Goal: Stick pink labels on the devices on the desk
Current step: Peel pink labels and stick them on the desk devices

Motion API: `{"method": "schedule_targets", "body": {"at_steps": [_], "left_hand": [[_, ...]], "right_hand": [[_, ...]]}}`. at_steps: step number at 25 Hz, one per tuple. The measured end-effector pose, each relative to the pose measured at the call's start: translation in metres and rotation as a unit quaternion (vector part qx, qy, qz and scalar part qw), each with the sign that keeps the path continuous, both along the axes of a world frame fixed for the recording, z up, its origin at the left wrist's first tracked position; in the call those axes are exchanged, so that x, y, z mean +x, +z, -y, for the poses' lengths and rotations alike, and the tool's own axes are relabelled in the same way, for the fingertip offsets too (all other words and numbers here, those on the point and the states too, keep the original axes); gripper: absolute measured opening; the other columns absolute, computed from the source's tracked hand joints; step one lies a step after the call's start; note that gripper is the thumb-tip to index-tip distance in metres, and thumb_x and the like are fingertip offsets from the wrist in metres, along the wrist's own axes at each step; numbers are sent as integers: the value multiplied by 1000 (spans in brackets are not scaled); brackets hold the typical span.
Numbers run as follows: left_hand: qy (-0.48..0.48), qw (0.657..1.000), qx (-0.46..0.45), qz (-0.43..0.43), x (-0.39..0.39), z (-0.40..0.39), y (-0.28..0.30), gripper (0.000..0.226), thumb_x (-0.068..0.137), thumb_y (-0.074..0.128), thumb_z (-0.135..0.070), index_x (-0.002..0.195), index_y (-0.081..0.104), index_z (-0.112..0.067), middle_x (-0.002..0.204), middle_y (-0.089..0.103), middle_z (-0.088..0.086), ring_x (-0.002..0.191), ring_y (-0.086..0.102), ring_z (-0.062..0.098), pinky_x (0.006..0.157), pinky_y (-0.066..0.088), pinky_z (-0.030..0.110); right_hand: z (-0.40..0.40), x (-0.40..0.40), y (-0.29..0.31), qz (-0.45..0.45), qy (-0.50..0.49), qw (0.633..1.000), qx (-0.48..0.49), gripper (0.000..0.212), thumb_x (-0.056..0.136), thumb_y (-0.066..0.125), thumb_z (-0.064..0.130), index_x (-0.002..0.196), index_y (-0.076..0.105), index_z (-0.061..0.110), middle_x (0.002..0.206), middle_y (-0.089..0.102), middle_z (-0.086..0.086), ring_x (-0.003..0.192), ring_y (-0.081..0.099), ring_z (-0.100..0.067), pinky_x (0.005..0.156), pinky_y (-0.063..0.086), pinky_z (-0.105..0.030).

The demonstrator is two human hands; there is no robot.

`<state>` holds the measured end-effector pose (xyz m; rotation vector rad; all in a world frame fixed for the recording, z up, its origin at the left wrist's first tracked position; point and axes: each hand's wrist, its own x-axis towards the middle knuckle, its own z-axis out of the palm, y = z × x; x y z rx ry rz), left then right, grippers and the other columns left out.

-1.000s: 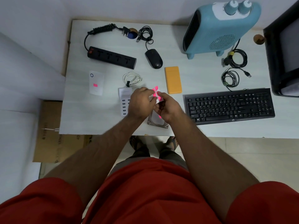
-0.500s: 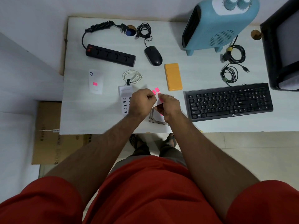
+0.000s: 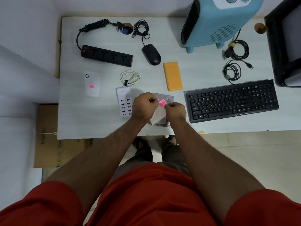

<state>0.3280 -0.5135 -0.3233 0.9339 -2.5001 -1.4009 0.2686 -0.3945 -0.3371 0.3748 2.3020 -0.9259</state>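
Both my hands hover over the desk's front edge, holding a white backing sheet (image 3: 157, 115) that carries pink labels (image 3: 162, 103). My left hand (image 3: 144, 106) pinches the sheet's upper edge with curled fingers. My right hand (image 3: 175, 111) pinches at the pink labels. Under the sheet lies a silver hard drive (image 3: 167, 97), mostly hidden. A white multi-port USB charger (image 3: 124, 103) sits just left of my left hand. At the far left lies a white flat device (image 3: 92, 84) with a pink label (image 3: 91, 86) stuck on it.
On the white desk (image 3: 78, 111) lie a black power strip (image 3: 106, 55), a black mouse (image 3: 151, 54), an orange case (image 3: 173, 76), a white cable coil (image 3: 129, 77), a black keyboard (image 3: 232, 100), black cable coils (image 3: 232, 70), a blue heater (image 3: 216, 22) and a black monitor (image 3: 286, 41).
Both hands have kept working the label sheet over the hard drive, turning it a little. The view has drifted slightly; the desk items stay put.
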Motion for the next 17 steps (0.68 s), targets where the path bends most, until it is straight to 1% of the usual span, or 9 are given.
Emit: {"method": "schedule_targets", "body": {"at_steps": [1, 3, 5, 7, 9, 11, 14, 17], "left_hand": [[-5, 1000, -7, 4, -3, -2, -3, 8, 80, 69, -15, 76, 72, -9, 75, 72, 3, 71, 66, 19, 67, 55, 35], [-13, 1000, -15, 13, -10, -8, -7, 9, 80, 67, -14, 75, 72, -9, 75, 72, 4, 71, 65, 20, 66, 54, 35], [-9, 999, -12, 31, -20, -13, -7, 10, 80, 65, -15, 76, 72, -9, 77, 72, 4, 74, 65, 20, 68, 54, 33], [4, 999, -14, 51, -31, -14, -7, 10, 80, 64, -16, 78, 72, -10, 78, 72, 3, 76, 65, 19, 69, 52, 30], [16, 998, -19, 55, -44, -16, -6, 10, 81, 64, -15, 78, 72, -9, 78, 72, 4, 76, 65, 19, 68, 50, 28], [23, 998, -26, 46, -59, -19, -4, 11, 81, 64, -15, 79, 72, -7, 77, 72, 6, 73, 65, 20, 66, 51, 28], [64, 996, -15, 65, -87, -15, -4, 14, 81, 65, -21, 81, 73, -10, 78, 72, 3, 73, 65, 18, 69, 54, 30], [115, 989, 15, 95, -109, -9, -12, 16, 80, 65, -25, 82, 74, -12, 80, 73, 0, 76, 66, 16, 72, 55, 31]], "right_hand": [[-3, 0, -3, -8, 16, 1000, 12, 20, 90, 63, 29, 100, 74, 16, 96, 74, -5, 83, 67, -25, 57, 44, -24], [-7, -2, -6, -22, 29, 999, 23, 23, 87, 66, 29, 106, 72, 19, 104, 73, -2, 93, 67, -24, 66, 48, -27], [-11, -8, -7, -23, 27, 999, 18, 29, 84, 68, 29, 111, 70, 20, 110, 71, -2, 99, 67, -25, 71, 50, -30], [-16, -17, -6, -30, 32, 999, -3, 30, 84, 65, 27, 113, 68, 19, 108, 70, -3, 96, 67, -25, 68, 50, -30], [-19, -32, -2, -44, 39, 998, -34, 30, 85, 63, 26, 114, 67, 17, 101, 70, -2, 91, 68, -23, 64, 47, -28], [-17, -52, 0, -63, 52, 995, -50, 31, 85, 64, 26, 115, 66, 16, 101, 68, -1, 92, 67, -22, 67, 43, -27], [-1, -84, -6, -121, 97, 987, -38, 40, 87, 68, 30, 123, 64, 14, 119, 65, -9, 108, 62, -27, 79, 44, -29], [16, -116, -17, -160, 167, 973, 23, 57, 88, 68, 37, 137, 53, 12, 134, 52, -17, 123, 51, -35, 96, 44, -41]]}}
